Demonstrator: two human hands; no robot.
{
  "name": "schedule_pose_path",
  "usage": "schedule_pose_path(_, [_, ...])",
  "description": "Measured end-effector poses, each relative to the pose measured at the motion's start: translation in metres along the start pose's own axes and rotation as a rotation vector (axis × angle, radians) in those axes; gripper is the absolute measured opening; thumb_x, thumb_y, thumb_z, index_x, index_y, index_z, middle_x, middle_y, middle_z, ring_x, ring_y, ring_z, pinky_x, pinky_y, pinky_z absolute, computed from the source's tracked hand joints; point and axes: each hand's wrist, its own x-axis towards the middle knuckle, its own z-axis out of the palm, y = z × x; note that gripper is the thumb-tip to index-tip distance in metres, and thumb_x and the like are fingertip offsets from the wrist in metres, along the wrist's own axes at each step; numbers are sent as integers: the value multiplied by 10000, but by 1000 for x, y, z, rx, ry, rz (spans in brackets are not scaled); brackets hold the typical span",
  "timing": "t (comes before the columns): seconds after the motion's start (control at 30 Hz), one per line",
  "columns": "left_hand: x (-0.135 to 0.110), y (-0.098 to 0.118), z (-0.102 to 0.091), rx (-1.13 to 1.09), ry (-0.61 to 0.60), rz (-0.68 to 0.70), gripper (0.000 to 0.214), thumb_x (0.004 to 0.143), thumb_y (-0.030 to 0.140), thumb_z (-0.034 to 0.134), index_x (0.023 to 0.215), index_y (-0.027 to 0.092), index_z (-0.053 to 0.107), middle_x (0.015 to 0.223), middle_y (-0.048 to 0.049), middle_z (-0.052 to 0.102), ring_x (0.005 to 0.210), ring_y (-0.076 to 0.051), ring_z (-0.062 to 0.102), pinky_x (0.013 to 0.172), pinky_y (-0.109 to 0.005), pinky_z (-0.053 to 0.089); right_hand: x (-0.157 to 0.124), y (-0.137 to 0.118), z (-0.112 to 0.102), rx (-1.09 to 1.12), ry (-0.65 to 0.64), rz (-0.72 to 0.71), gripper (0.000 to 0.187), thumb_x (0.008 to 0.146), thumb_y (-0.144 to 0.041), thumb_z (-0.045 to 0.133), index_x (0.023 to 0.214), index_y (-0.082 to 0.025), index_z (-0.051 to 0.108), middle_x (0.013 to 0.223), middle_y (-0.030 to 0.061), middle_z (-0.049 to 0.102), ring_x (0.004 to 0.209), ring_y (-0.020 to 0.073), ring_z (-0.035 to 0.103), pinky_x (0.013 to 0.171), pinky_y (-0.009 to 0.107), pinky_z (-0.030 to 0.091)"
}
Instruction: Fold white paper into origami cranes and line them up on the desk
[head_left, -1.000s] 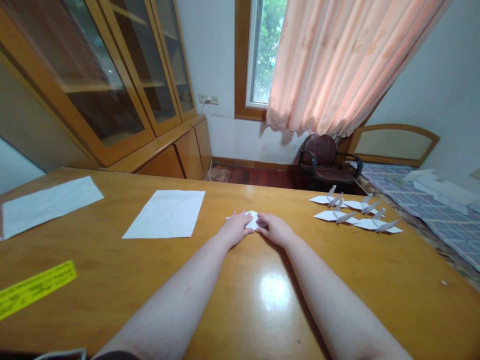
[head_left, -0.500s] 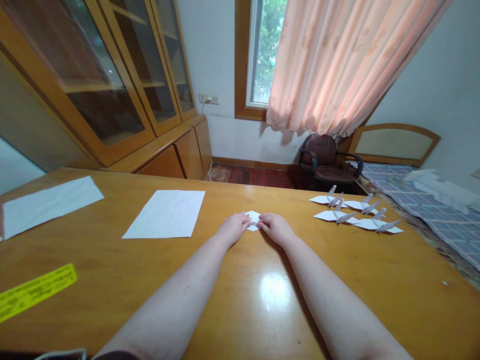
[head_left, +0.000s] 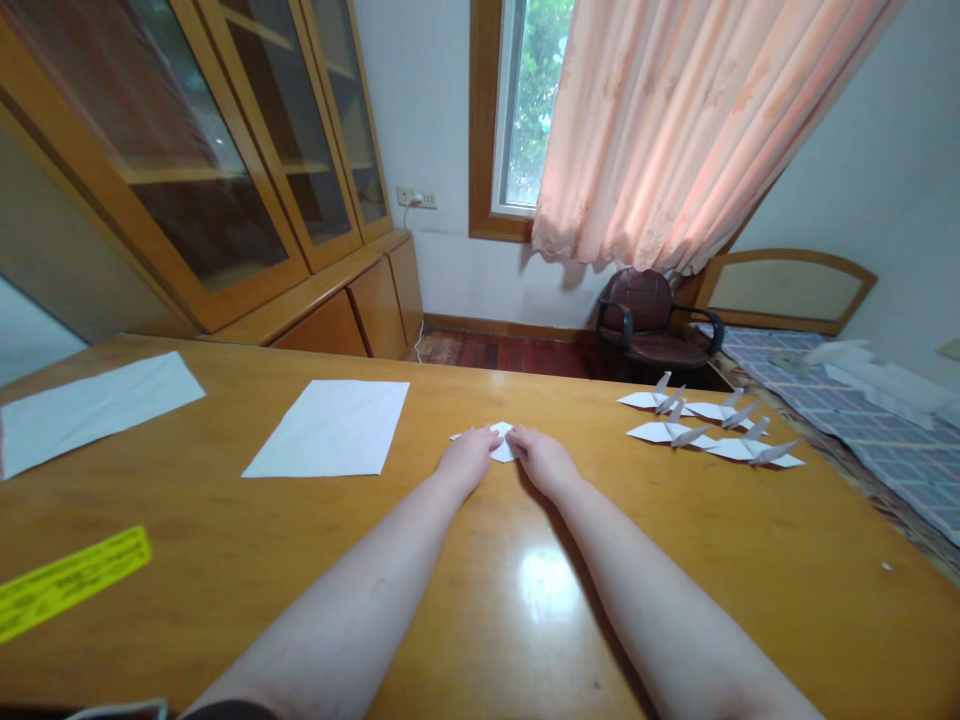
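Note:
A small folded white paper [head_left: 501, 444] lies on the wooden table [head_left: 525, 600] in front of me. My left hand [head_left: 468, 460] rests on its left part, fingers bent down onto the paper. On its right part sits my right hand [head_left: 541, 458], fingers curled and pressing the fold. The two hands nearly touch and hide most of the paper.
A flat white sheet [head_left: 328, 428] lies left of the hands, another sheet [head_left: 90, 408] at the far left, and a yellow strip [head_left: 67, 582] near the front left edge. Several folded paper cranes [head_left: 712, 430] stand at the right. A dark armchair [head_left: 649, 318] and a bed [head_left: 862, 400] lie beyond the table.
Both hands shifted slightly on the folded paper; the right hand moved a little to the left, covering more of it. Nothing else moved.

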Motion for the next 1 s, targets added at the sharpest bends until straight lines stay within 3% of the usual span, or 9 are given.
schedule_pose_path(0.07, [-5,9,3,125,-32,84,399,889,174,368,1245,162,548,1345,-98,511,1271,-222,430,1069,-387,310,-1,-1,4,-42,-54,-46,409,909,-191,368,1295,-158,497,1381,120,456,1278,213,418,1069,389,302])
schedule_pose_path(0.17, [-13,19,9,295,-45,70,491,904,221,339,1378,94,366,1450,-155,350,1365,-268,264,1099,-475,229,-4,-3,6,-100,-138,-59,554,885,-245,414,1405,-78,318,1474,169,270,1370,259,247,1111,457,211])
schedule_pose_path(0.4, [-20,20,9,315,-156,45,656,906,450,301,1445,90,203,1514,-148,184,1407,-272,107,1126,-477,127,-4,1,0,-78,-287,-5,613,903,-328,374,1454,-131,192,1514,127,152,1400,251,141,1119,476,162])
schedule_pose_path(0.5, [-21,17,7,323,-180,-22,752,875,552,309,1447,78,197,1514,-163,165,1407,-293,88,1127,-466,121,-3,0,-3,-61,-315,26,642,905,-410,368,1457,-142,180,1518,114,143,1406,243,108,1123,470,142])
schedule_pose_path(0.73, [-23,15,5,380,-145,-324,919,817,671,292,1437,1,175,1509,-220,79,1404,-325,69,1120,-484,126,-6,-9,-7,-93,-324,117,660,915,-476,323,1460,-141,161,1521,118,128,1407,246,108,1117,497,106])
schedule_pose_path(0.83, [-23,18,3,406,-87,-347,872,825,640,344,1417,8,250,1495,-235,160,1392,-332,149,1108,-479,165,-7,-13,-8,-109,-271,112,622,920,-460,336,1448,-156,211,1508,130,196,1397,249,161,1100,516,135])
schedule_pose_path(0.93, [-20,18,-3,432,58,-312,644,886,510,355,1295,24,456,1360,-258,435,1282,-329,384,1056,-472,260,-6,-14,-12,-128,-174,94,471,936,-392,348,1367,-206,381,1438,121,377,1337,238,319,1074,509,192])
schedule_pose_path(1.0, [-17,14,-7,418,129,-291,482,910,422,355,1150,66,575,1169,-220,601,1129,-300,529,999,-447,329,-5,-13,-16,-136,-109,71,342,933,-342,383,1227,-242,526,1332,93,518,1243,224,444,1049,472,241])
